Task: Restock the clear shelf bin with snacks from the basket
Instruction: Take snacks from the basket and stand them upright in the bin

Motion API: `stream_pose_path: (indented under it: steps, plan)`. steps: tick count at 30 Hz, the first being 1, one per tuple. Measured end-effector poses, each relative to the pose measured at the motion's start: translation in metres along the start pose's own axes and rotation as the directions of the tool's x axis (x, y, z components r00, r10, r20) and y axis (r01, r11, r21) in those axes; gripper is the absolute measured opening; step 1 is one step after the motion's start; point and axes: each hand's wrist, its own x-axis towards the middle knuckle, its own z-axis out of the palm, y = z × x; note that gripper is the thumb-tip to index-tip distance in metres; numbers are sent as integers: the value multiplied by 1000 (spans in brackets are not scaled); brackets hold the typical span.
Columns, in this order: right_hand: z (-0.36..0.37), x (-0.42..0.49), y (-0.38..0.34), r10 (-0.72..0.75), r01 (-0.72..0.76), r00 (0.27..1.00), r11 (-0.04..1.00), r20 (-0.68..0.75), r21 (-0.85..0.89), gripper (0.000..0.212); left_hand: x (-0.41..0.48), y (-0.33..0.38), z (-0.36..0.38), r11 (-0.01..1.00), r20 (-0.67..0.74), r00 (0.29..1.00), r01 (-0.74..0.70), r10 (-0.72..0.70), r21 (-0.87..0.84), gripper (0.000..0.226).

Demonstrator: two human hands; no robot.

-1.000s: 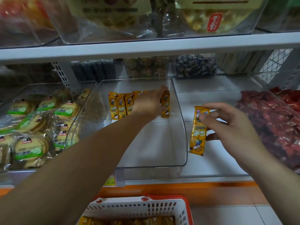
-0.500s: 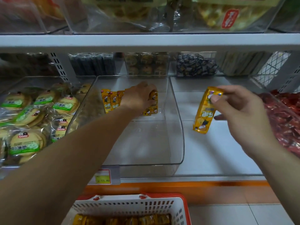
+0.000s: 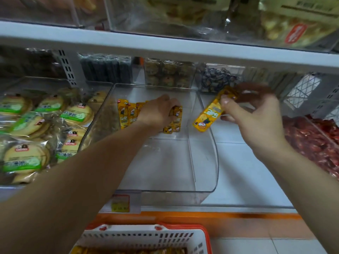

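Pinching yellow packet point(image 3: 208, 114), right hand point(image 3: 256, 123) aloft

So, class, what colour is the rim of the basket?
The rim is orange-red, on a white basket; the head view shows it best.

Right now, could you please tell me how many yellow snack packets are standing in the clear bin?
5 yellow snack packets visible in the clear bin: three left of the left hand, two just right of its fingers; the hand may hide others.
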Motion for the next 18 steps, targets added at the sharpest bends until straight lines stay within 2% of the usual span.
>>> stream_pose_path:
  steps: [3,5,8,11,14,16,18]
  plan:
    - [18,23,8,22,3,993,978,120,-206,31,-1,0,0,1000,-5,1000,6,-6,-19,42]
    - [26,40,13,27,42,981,939,195,-341,20,-1,0,0,1000,-22,1000,10,-10,-10,40]
    - [29,55,17,57,72,970,859,235,-507,13,-1,-1,1,1000,-42,999,10,-10,0,38]
    - [22,51,17,62,51,979,850,195,-524,24,-1,-1,1,1000,-33,999,13,-13,-24,40]
    - [13,38,18,57,63,968,888,245,-456,35,0,-2,1,999,-31,999,12,-13,-30,38]
    - [4,33,20,124,29,946,889,301,-457,47,1,-2,1,1000,-33,999,8,-9,-22,38]
    - [-4,30,25,227,-26,903,876,365,-481,69,1,-2,2,1000,-33,999,5,-6,-17,39]
